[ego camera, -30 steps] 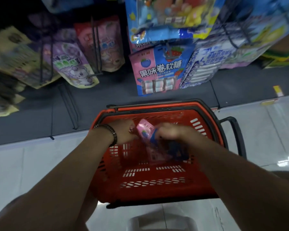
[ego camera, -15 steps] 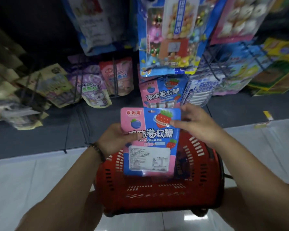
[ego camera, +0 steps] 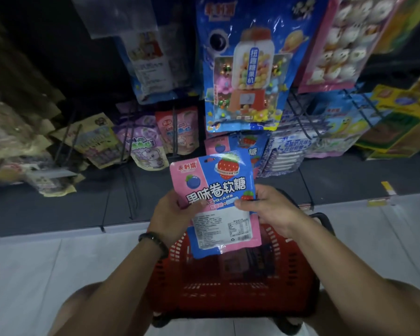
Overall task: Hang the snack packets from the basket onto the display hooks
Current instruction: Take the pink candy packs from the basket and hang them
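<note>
A pink and blue snack packet (ego camera: 214,183) with a strawberry and a blueberry on it is held upright above the red basket (ego camera: 230,287). My left hand (ego camera: 172,214) grips its left edge, thumb on the front. My right hand (ego camera: 269,209) pinches its right edge. A second packet (ego camera: 226,231) showing a white label sits behind and below the front one in the same grip. Matching packets (ego camera: 238,144) hang on a hook just beyond, low on the display.
Bare black wire hooks (ego camera: 129,190) jut out low at left of centre. Other hanging packets fill the rack: a big blue candy-machine bag (ego camera: 247,69), purple and red pouches (ego camera: 155,139), white-blue packs (ego camera: 289,151), yellow boxes (ego camera: 398,117). Pale tiled floor (ego camera: 34,275) surrounds the basket.
Both hands lifted the packet out of the basket and raised it higher toward the rack. The view tilted up, showing more of the upper display.
</note>
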`<state>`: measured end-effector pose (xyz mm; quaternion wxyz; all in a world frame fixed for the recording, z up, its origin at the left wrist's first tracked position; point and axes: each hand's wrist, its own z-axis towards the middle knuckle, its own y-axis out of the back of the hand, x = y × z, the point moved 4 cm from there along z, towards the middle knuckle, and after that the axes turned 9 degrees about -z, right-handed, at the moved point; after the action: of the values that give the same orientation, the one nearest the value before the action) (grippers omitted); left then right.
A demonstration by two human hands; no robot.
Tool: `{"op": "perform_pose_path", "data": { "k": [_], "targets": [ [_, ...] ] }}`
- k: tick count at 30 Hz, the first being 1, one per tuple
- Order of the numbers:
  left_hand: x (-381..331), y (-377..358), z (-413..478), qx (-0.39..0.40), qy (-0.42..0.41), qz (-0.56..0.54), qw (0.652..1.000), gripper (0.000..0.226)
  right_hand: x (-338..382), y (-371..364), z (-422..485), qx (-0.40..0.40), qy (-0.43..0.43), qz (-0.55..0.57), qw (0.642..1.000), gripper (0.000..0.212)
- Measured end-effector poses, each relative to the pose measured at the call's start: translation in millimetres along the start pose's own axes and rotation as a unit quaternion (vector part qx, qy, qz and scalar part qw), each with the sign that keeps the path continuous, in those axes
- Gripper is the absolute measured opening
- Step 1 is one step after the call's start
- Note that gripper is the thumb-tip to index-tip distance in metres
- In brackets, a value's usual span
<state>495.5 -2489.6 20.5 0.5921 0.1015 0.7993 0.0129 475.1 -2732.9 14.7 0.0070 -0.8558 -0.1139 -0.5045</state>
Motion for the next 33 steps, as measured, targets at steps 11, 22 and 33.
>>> {"op": "perform_pose_path", "data": {
  "k": [11,22,33],
  "targets": [
    [18,2,-2,-0.216,-0.007,0.033,0.976,0.065,-7,-29,-2,-0.116,0.065,-0.021,0.991,0.018],
    [18,-17,-1,-0.058,-0.051,-0.088,0.993,0.019,9,-73,-14,-0.131,0.219,-0.192,0.948,0.022],
    [16,-19,5,-0.006,0.015,-0.170,0.985,0.022,7,-14,11,-0.166,0.111,0.072,0.977,0.020]
  ]
}}
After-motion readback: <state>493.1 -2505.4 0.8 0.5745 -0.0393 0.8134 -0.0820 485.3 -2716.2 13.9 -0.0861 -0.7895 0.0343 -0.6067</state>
